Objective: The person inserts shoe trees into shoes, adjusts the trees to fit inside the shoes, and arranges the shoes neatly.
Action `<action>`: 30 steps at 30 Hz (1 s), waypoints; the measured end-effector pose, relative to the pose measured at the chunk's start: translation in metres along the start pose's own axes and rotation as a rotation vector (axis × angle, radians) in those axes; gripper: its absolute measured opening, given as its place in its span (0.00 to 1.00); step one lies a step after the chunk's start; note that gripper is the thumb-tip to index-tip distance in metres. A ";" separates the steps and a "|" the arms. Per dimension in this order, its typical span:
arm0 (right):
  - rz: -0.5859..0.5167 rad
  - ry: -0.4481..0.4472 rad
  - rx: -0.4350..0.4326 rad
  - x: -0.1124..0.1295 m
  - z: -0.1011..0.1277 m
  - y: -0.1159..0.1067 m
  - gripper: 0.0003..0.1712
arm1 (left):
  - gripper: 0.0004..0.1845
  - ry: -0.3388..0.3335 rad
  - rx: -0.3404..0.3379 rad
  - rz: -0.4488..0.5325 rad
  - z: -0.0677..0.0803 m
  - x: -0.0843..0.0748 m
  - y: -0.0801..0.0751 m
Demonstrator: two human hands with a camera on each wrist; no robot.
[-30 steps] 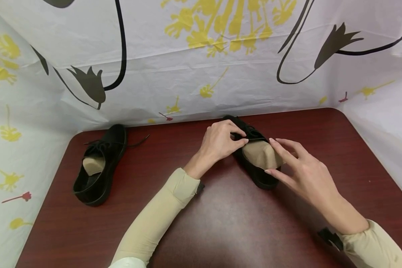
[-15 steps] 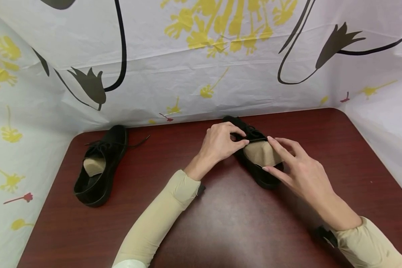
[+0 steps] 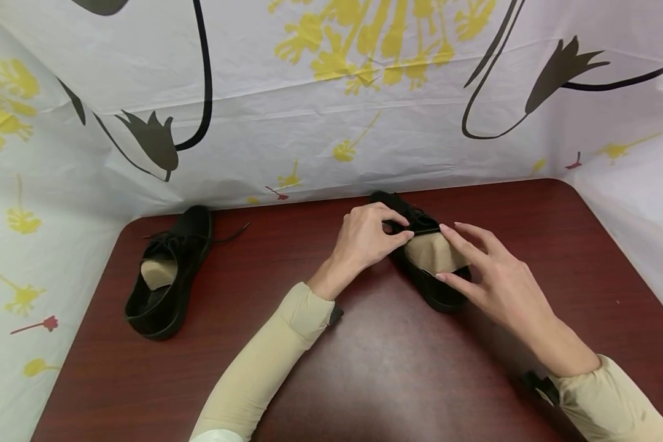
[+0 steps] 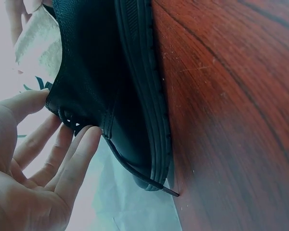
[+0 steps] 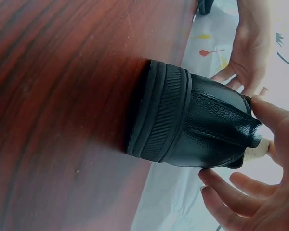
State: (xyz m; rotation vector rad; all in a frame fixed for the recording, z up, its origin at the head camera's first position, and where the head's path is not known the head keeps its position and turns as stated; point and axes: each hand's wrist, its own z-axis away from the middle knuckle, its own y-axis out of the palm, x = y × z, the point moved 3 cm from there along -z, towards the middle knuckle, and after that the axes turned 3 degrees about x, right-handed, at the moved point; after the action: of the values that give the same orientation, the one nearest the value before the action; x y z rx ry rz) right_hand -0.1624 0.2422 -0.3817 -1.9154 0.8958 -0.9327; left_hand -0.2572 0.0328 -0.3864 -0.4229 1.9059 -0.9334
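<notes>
A black lace-up shoe stands on the table, toe toward the back. Light-brown shoe stuffing, seemingly crumpled paper, bulges from its opening. My left hand pinches the shoe's front edge beside the laces between thumb and fingers. In the left wrist view, its fingers lie along the lacing and a loose lace hangs to the table. My right hand holds the stuffing between thumb and index finger, the thumb at the collar's rim. In the right wrist view, other fingers stay outside the heel.
A second black shoe, also with brown stuffing inside, stands at the table's left, its lace end trailing right. The dark red table backs onto a white patterned cloth.
My right hand has shifted slightly forward and left over the stuffing, which sits a little further into the shoe. My left hand keeps its place on the shoe.
</notes>
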 end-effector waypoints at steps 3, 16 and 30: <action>0.008 -0.010 -0.012 0.000 -0.002 0.001 0.47 | 0.08 0.002 -0.003 0.001 0.000 0.000 0.001; -0.001 -0.042 -0.027 0.001 -0.010 -0.002 0.38 | 0.08 -0.004 -0.011 -0.007 0.000 0.000 0.002; 0.011 -0.035 -0.009 -0.001 -0.017 0.000 0.36 | 0.08 0.005 -0.024 -0.007 0.001 0.000 0.004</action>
State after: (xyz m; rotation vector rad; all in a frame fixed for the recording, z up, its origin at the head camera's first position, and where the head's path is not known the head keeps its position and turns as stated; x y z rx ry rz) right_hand -0.1778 0.2370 -0.3755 -1.9266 0.8909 -0.8871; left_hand -0.2564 0.0349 -0.3898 -0.4422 1.9226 -0.9175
